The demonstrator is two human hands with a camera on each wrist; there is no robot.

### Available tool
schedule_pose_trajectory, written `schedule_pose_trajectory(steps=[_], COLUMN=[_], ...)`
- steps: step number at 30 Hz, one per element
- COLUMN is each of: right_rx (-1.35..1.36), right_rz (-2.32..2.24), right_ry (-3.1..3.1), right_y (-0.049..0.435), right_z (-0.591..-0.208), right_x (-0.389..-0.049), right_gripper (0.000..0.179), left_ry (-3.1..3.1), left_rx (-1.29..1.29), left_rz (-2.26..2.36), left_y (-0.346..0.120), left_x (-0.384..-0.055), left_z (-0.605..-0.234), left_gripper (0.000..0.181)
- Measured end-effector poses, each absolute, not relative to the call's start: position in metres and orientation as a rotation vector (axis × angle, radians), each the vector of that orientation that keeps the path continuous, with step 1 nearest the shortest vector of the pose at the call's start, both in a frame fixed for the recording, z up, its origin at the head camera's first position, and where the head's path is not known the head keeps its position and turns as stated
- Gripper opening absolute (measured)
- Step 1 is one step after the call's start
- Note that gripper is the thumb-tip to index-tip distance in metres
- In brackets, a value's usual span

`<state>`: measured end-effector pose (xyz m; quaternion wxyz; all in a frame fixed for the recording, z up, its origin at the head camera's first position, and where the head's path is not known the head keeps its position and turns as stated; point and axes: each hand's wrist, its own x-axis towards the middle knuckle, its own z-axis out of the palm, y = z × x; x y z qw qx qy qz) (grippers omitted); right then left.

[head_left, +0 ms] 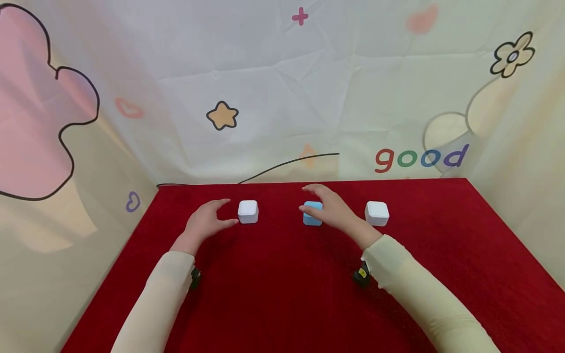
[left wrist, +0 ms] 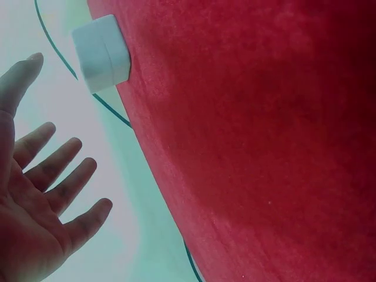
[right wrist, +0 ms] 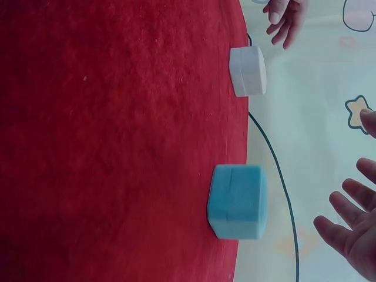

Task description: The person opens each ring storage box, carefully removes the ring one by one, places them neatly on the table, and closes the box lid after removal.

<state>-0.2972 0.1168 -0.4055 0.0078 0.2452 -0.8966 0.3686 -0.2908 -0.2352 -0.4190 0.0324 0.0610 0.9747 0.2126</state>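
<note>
A white rounded cube sits on the red cloth, just right of my left hand. That hand holds nothing; its thumb and fingers are spread, with the thumb tip close to the cube's side. In the left wrist view its fingers are apart and the palm shows. My right hand hovers by a light blue cube, its thumb overlapping the cube in the head view. The right wrist view shows a gap between the blue cube and the parted fingers.
Another white cube stands to the right, behind the right wrist. The three cubes form a row near the far edge of the red tabletop. A printed curtain hangs behind and along both sides.
</note>
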Motion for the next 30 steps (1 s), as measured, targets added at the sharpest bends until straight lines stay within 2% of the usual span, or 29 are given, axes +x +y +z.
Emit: schedule_pose_trajectory(steps=[14, 30], right_rx=[0.720, 0.724], right_rz=[1.221, 1.102], right_ry=[-2.875, -2.954], right_y=[0.089, 0.060], right_z=[-0.406, -0.417], right_x=[-0.300, -0.312], right_gripper=[0.061, 0.060], left_ry=[2.903, 2.818], left_rx=[0.196, 0.166], left_rz=[0.822, 0.927], left_y=[-0.236, -0.233], left_x=[-0.298, -0.310], left_z=[-0.423, -0.435], left_gripper=[0.074, 0.073])
